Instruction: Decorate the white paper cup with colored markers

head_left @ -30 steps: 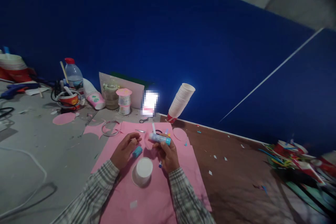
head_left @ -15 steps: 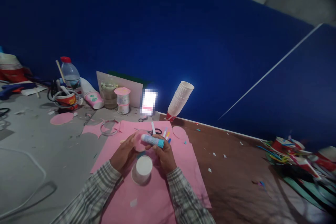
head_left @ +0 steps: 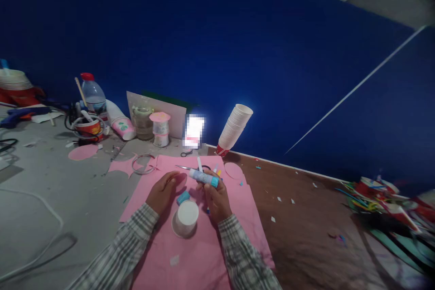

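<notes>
A glue stick (head_left: pixel 203 177) with a pale patterned barrel and a blue end is gripped in my right hand (head_left: pixel 217 197). My left hand (head_left: pixel 164 192) pinches a small round of pink paper (head_left: pixel 181 182), seen nearly edge-on and hard to tell from the pink sheet behind. Between the hands a blue cap (head_left: pixel 183 198) lies on the large pink paper (head_left: pixel 197 258). Just nearer to me, a white paper cup (head_left: pixel 188 215) stands upside down. Scissors (head_left: pixel 183 167) and several markers (head_left: pixel 200 163) lie beyond my hands, partly hidden by the right one.
A leaning stack of paper cups (head_left: pixel 234 129) stands by the blue wall. At the back left are a glass jar (head_left: pixel 142 123), a pink-topped cup piece (head_left: pixel 160 129), a bottle (head_left: pixel 94 99) and a tape ring (head_left: pixel 143 164). Craft scraps (head_left: pixel 374 195) pile up at right.
My right hand has drawn the glue stick slightly right, away from the pink round in my left hand. The round has tilted edge-on, and the blue cap shows more fully.
</notes>
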`<action>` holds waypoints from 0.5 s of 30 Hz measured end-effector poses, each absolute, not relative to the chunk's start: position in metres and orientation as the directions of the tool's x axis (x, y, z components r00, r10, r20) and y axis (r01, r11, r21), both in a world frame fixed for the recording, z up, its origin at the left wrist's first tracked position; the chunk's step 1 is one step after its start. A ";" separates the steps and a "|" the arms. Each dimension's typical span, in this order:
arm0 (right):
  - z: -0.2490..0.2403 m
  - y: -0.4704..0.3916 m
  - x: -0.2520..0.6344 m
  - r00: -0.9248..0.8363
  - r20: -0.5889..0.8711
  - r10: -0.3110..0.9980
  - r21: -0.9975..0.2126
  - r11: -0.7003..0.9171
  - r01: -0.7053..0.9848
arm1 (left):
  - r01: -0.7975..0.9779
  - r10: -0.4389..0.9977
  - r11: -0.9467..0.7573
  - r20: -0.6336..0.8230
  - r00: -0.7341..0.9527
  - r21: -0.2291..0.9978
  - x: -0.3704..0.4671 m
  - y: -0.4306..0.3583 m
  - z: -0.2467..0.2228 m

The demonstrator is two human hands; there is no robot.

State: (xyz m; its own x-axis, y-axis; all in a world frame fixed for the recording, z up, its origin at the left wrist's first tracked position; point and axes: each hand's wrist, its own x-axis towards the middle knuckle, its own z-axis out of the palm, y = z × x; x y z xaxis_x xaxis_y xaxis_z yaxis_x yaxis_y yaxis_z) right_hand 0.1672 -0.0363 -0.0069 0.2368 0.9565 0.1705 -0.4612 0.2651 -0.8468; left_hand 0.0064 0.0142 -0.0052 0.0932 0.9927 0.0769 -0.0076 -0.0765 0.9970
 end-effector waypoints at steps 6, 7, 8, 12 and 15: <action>-0.002 -0.040 0.166 0.204 0.146 0.968 -0.842 0.229 -0.488 | 0.112 0.943 -0.314 0.296 0.154 0.943 0.008 0.010 -0.003; -0.001 -0.040 0.166 0.200 0.143 0.969 -0.841 0.225 -0.492 | 0.142 0.919 -0.384 0.362 0.158 0.913 0.008 0.009 -0.001; 0.000 -0.041 0.166 0.198 0.141 0.970 -0.841 0.223 -0.493 | 0.179 0.885 -0.461 0.436 0.160 0.869 0.007 0.008 0.003; 0.004 -0.043 0.164 0.191 0.140 0.971 -0.819 0.222 -0.529 | 0.222 0.775 -0.632 0.611 0.162 0.743 0.002 -0.001 0.022; 0.007 -0.046 0.161 0.163 0.152 0.975 -0.789 0.219 -0.574 | 0.072 0.833 -0.532 0.506 0.225 0.844 0.001 -0.007 0.027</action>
State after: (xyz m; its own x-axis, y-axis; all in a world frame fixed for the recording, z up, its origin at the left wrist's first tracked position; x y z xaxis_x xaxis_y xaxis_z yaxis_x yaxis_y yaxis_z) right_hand 0.1613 -0.0455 0.0073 0.1632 0.9748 0.1521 -0.5740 0.2192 -0.7890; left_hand 0.0008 -0.0069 0.0274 0.2247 0.8330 0.5056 0.0721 -0.5316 0.8439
